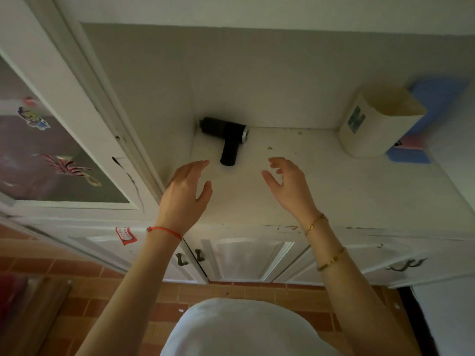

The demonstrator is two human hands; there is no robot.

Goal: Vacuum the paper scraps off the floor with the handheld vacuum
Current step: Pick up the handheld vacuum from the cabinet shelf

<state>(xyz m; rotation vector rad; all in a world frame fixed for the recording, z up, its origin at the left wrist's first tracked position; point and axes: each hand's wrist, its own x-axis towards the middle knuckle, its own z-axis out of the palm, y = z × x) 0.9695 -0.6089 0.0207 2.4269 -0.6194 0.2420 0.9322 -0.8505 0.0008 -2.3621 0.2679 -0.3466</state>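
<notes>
The black vacuum [226, 136] lies on its side on the white tabletop [334, 186], at the back left corner near the wall, its handle pointing toward the person. Both hands are above the tabletop and hold nothing. The left hand [186, 188] is just left of the handle, fingers [198, 167] spread and not touching it. The right hand [288, 183] is more to the right, fingers loosely curled and apart. A cream container [372, 124] stands far right.
</notes>
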